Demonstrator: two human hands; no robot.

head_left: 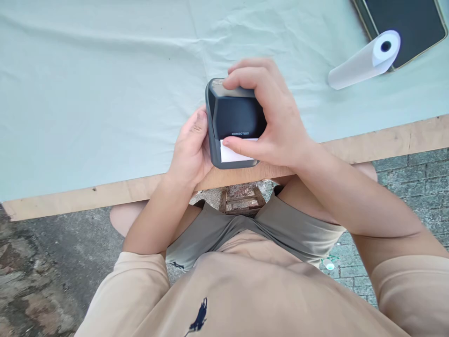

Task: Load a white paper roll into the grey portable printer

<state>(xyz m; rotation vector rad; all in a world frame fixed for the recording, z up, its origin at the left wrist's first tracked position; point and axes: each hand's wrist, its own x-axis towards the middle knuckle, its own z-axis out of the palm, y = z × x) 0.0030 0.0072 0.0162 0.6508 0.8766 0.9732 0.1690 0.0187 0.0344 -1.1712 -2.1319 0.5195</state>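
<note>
A dark label printer (238,114) with "NIIMBOT" lettering is held up near the table's front edge. White paper (236,153) shows along its lower end, below the dark lid. My left hand (192,145) grips the printer's left side, thumb along the edge and the other fingers partly hidden beneath it. From the right, my right hand (271,107) curls over the printer. Its thumb rests by the white paper, and its index fingertip touches the upper end.
A roll of white paper (358,65) lies at the upper right, overlapping a dark-screened phone or tablet (410,28). Pale green cloth (98,93) covers the table, whose wooden front edge (386,140) crosses in front of my lap. A wooden stool (242,203) shows between my legs.
</note>
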